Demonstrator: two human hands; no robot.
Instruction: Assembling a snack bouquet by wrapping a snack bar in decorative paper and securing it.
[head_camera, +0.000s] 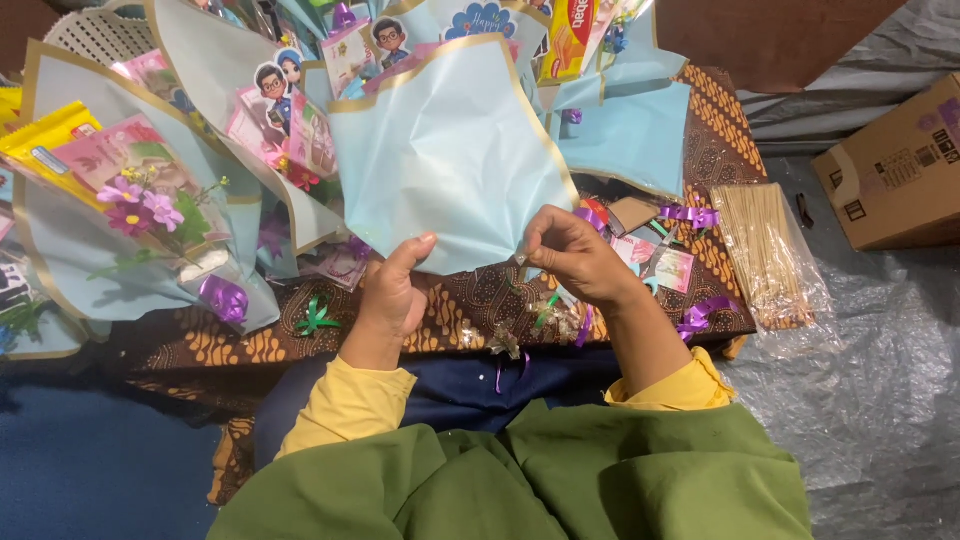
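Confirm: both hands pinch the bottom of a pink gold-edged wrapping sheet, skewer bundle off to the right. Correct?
Not quite. The head view shows the wrapping sheet is light blue, not pink. The rest holds: left hand and right hand pinch its bottom, skewer bundle lies to the right.

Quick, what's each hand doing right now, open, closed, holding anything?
Left hand: closed on the bottom edge of the light blue wrapping paper, thumb up.
Right hand: closed, pinching the same paper's lower edge.
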